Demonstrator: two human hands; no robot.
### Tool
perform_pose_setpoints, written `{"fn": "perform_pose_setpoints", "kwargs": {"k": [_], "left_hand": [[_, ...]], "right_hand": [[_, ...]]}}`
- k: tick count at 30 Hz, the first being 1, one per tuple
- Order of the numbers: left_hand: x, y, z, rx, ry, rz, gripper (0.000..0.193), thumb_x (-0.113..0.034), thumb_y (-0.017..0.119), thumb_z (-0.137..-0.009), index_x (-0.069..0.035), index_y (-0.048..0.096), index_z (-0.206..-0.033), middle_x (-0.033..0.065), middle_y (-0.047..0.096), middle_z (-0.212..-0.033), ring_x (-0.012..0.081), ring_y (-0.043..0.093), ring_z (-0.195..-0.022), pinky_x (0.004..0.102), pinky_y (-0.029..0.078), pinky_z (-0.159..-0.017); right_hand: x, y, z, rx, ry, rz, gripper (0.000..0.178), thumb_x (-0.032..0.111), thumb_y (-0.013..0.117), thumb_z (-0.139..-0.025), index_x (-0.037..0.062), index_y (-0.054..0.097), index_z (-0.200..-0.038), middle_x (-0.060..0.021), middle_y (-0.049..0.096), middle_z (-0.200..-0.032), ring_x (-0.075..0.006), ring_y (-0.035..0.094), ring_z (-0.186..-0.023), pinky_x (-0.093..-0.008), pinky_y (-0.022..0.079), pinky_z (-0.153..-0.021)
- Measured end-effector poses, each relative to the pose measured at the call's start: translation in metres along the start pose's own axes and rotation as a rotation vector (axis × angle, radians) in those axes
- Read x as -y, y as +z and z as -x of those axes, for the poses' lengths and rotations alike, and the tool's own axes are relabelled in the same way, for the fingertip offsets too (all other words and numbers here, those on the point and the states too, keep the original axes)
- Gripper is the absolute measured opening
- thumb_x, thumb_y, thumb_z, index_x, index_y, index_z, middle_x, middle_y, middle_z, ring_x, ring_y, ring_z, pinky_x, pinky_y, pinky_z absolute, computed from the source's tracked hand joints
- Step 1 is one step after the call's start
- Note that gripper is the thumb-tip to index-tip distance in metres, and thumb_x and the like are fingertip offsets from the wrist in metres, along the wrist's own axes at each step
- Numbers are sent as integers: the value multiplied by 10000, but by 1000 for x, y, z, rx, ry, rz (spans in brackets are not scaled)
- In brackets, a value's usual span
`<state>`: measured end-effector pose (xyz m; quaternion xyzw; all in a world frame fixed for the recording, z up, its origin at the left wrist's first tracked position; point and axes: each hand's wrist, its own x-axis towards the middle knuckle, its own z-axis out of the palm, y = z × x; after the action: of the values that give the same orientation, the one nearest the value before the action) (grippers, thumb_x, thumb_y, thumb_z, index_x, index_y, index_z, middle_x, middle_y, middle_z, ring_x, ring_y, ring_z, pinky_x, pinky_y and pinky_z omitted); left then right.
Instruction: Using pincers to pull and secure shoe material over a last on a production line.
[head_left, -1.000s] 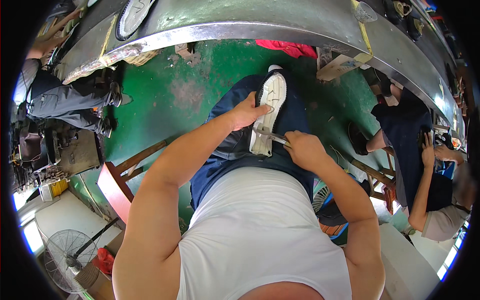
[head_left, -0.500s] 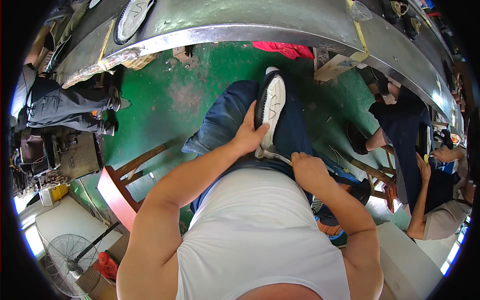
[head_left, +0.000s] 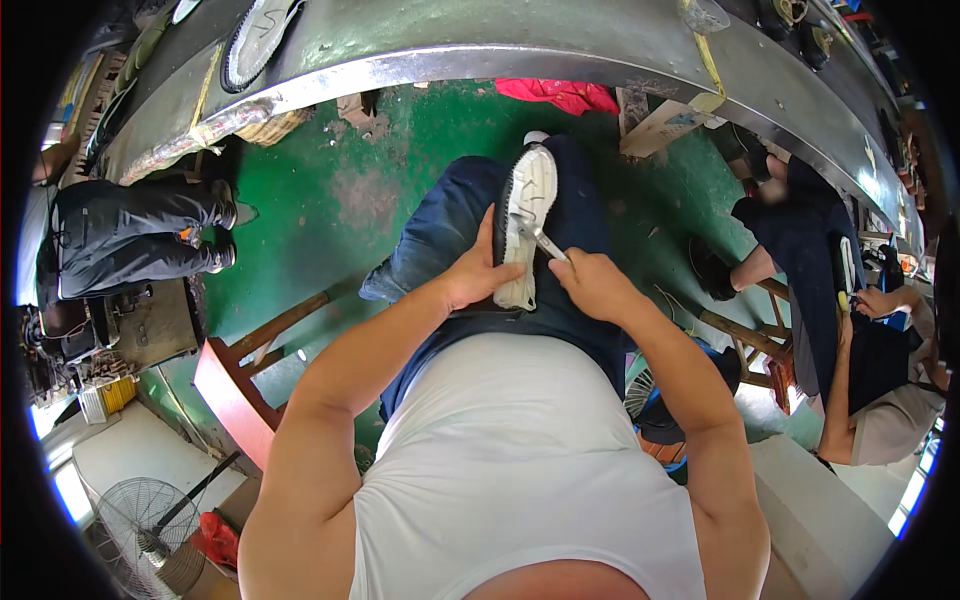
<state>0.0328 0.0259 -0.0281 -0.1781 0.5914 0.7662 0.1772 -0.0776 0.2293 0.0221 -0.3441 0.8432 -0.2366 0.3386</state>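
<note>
Both hands have slid back toward the person's belly, shoe too. Left hand (head_left: 478, 275) is closed around the white shoe (head_left: 525, 215) lying sole-up on the lap; right hand (head_left: 592, 282) grips a thin metal tool (head_left: 540, 240) touching its sole, green floor (head_left: 330, 190) below.

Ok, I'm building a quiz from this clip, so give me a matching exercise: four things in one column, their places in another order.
1. white shoe
2. metal tool
3. red cloth
4. floor fan

A. on the green floor under the bench edge
B. lower left corner
C. on the lap, steadied by the left hand
D. in the right hand

Pairs: 1-C, 2-D, 3-A, 4-B
</note>
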Motion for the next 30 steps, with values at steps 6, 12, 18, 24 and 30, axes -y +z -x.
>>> {"fn": "perform_pose_setpoints", "kwargs": {"k": [6, 12, 18, 24, 30], "left_hand": [[-10, -2, 8, 50, 16, 200, 1129, -12, 691, -874, -122, -212, -1543, 161, 372, -1494, 232, 442, -1329, 356, 398, -1091], [-19, -11, 10, 9, 66, 405, 953, -42, 663, -896, -95, 1, -1580, 147, 444, -1451, 230, 516, -1273, 378, 453, -1047], [-104, -14, 66, 56, 282, 757, 838, -175, 705, -879, -60, 226, -1556, 155, 494, -1442, 284, 559, -1256, 414, 457, -1052], [-265, -66, 8, -12, 488, 596, 539, -260, 588, -985, -15, 418, -1435, 177, 615, -1289, 261, 660, -1104, 392, 575, -912], [-432, -144, -140, -350, 461, -326, 516, -167, 621, -958, -11, 446, -1418, 123, 664, -1165, 201, 689, -964, 349, 570, -824]], "right_hand": [[-15, 17, 28, 66, -32, 39, 417, 332, 451, -1028, -37, 595, -900, -193, 672, -774, -322, 674, -702, -420, 525, -696], [-49, 25, 35, 17, 201, -766, 448, 375, 440, -1049, -33, 600, -953, -102, 664, -778, -179, 648, -661, -319, 520, -628], [-65, 31, 42, 38, 262, -1101, 439, 377, 417, -1062, -25, 588, -1028, -112, 648, -822, -196, 636, -666, -319, 514, -625], [-62, 18, 31, 107, 303, -1086, 460, 394, 394, -1065, -22, 591, -1037, -114, 660, -838, -198, 651, -683, -322, 519, -625], [-64, 9, 19, 211, 305, -1089, 515, 448, 344, -1065, 1, 600, -1059, -98, 689, -860, -156, 669, -688, -257, 462, -493]]}}
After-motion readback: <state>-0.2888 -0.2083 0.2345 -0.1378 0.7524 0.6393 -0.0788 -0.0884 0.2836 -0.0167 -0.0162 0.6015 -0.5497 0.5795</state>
